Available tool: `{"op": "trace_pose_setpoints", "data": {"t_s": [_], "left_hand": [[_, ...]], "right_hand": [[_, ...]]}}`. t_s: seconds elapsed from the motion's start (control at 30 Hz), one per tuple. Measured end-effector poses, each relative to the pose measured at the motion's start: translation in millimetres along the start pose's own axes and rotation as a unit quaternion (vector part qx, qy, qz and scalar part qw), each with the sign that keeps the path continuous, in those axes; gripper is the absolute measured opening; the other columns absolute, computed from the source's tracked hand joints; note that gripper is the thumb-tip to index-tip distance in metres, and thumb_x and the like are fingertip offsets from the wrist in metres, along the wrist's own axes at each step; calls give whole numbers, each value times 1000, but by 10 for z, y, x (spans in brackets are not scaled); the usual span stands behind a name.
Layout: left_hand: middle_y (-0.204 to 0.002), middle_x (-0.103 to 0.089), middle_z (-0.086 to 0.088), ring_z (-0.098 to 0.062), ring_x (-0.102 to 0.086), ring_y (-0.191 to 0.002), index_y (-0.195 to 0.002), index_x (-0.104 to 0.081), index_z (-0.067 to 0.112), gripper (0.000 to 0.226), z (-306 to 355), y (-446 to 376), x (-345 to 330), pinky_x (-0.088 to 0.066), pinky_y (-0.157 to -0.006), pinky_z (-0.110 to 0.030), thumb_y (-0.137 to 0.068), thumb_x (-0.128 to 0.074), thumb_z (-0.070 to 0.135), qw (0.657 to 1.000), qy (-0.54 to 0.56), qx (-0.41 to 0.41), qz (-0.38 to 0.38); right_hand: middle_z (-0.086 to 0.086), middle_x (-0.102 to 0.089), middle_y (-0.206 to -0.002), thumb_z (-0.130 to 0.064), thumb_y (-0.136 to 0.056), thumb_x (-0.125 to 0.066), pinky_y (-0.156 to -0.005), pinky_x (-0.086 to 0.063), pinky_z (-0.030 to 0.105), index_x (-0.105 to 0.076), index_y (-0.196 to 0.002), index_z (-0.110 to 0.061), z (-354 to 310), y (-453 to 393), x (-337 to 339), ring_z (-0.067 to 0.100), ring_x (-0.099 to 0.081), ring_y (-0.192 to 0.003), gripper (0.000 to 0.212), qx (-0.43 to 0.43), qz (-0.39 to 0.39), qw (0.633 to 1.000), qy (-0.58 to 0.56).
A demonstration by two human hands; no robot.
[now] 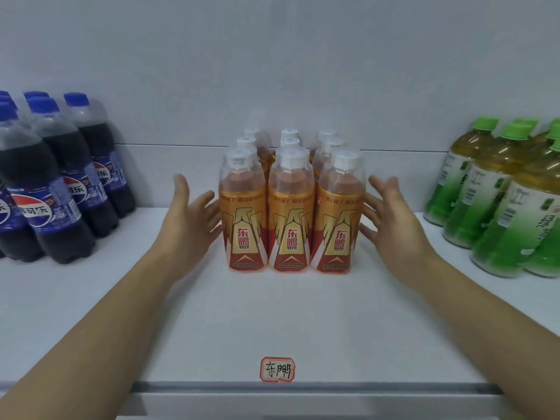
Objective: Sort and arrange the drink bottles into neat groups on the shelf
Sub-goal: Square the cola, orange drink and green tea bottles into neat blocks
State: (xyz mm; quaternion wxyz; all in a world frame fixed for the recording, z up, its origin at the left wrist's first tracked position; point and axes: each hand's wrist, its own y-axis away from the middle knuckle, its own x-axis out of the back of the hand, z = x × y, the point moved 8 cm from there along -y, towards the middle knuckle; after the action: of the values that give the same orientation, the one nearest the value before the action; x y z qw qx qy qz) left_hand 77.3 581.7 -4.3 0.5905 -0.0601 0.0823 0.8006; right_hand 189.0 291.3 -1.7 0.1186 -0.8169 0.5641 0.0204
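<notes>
Squaring-up step. My left hand (188, 221) and right hand (391, 221) flank the block of orange bottles (291, 207) at mid-shelf (272, 313), fingers straight and spread, gripping nothing; whether they touch the outer bottles I cannot tell. Cola bottles (57, 183) stand far left, green tea bottles (497, 195) far right. Next, I judge: press both sides gently inward, level with the label (277, 369).

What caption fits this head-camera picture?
Two open hands, left hand and right hand, flank grouped orange bottles on the shelf.

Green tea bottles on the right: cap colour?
Green caps, clearest in the head view.
</notes>
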Motion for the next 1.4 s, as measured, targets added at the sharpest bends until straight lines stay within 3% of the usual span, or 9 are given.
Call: {"op": "trace_pose_setpoints", "data": {"t_s": [0.17, 0.3, 0.6, 0.73, 0.83, 0.93, 1.1, 1.23, 1.4], "left_hand": [[-121, -75, -10, -31, -71, -113, -117, -75, 21, 83, -73, -93, -238, -51, -98, -51, -95, -20, 79, 998, 62, 12, 29], [-105, -79, -8, -26, -77, -97, -84, -85, 28, 68, -91, -170, -361, -56, -90, -47, -102, -31, 65, 998, 51, -24, 33], [-109, -78, -8, -23, -76, -99, -87, -85, 29, 70, -43, -202, -366, -57, -91, -44, -104, -27, 64, 997, 63, -42, -5], [-137, -66, -10, -31, -63, -127, -136, -65, 25, 84, -52, -123, -344, -38, -116, -57, -93, -18, 80, 993, 62, -63, -80], [-155, -50, 0, -26, -49, -142, -157, -34, 34, 106, 26, -32, -281, -32, -118, -53, -70, -39, 95, 979, -25, -85, -185], [-150, -54, 8, -17, -53, -138, -155, -28, 36, 115, 30, 132, -277, -44, -110, -39, -60, -78, 78, 946, -207, -91, -231], [-128, -71, -5, -20, -70, -115, -148, -41, 12, 92, -84, 118, -374, -58, -96, -32, -70, -90, 1, 948, -240, -150, -144], [-119, -75, 2, -15, -73, -108, -140, -50, 15, 88, -100, 52, -324, -60, -89, -30, -65, -94, 7, 955, -224, -179, -75], [-115, -76, 10, -12, -73, -105, -135, -55, 26, 88, -116, -3, -239, -59, -93, -42, -59, -100, 31, 949, -259, -176, -39]], "right_hand": [[16, -61, -140, -77, -93, -37, -115, -36, 58, -65, -135, -20, 319, -277, -430, 37, -55, -133, 76, -117, -78, 981, -134], [19, -65, -134, -66, -103, -28, -114, -38, 58, -72, -123, -16, 379, -299, -482, 39, -58, -129, 70, -106, -75, 970, -208], [14, -74, -118, -62, -105, -23, -94, -54, 45, -81, -103, -19, 297, -237, -552, 30, -70, -111, 73, -86, -54, 970, -222], [16, -66, -134, -74, -97, -21, -109, -45, 52, -65, -132, -17, 278, -209, -485, 34, -62, -126, 80, -69, -37, 978, -193], [6, -66, -135, -91, -74, -48, -110, -44, 51, -48, -150, -26, 143, -152, -283, 24, -62, -125, 100, -40, -23, 991, -124], [-8, -72, -115, -79, -50, -81, -83, -58, 30, -38, -152, -27, 70, 92, -259, 7, -70, -100, 122, -31, -75, 997, -3], [-7, -70, -120, -14, -56, -98, -79, -58, 22, -42, -140, -21, 143, 356, -446, 4, -71, -104, 101, 54, -3, 986, 159], [-10, -69, -117, -9, -54, -99, -76, -57, 15, -46, -136, -20, 134, 338, -429, -1, -70, -101, 98, 80, 63, 980, 168], [-9, -71, -118, -22, -47, -102, -89, -60, 34, -48, -134, -23, 158, 317, -413, 7, -71, -105, 102, 68, 95, 974, 197]]}}
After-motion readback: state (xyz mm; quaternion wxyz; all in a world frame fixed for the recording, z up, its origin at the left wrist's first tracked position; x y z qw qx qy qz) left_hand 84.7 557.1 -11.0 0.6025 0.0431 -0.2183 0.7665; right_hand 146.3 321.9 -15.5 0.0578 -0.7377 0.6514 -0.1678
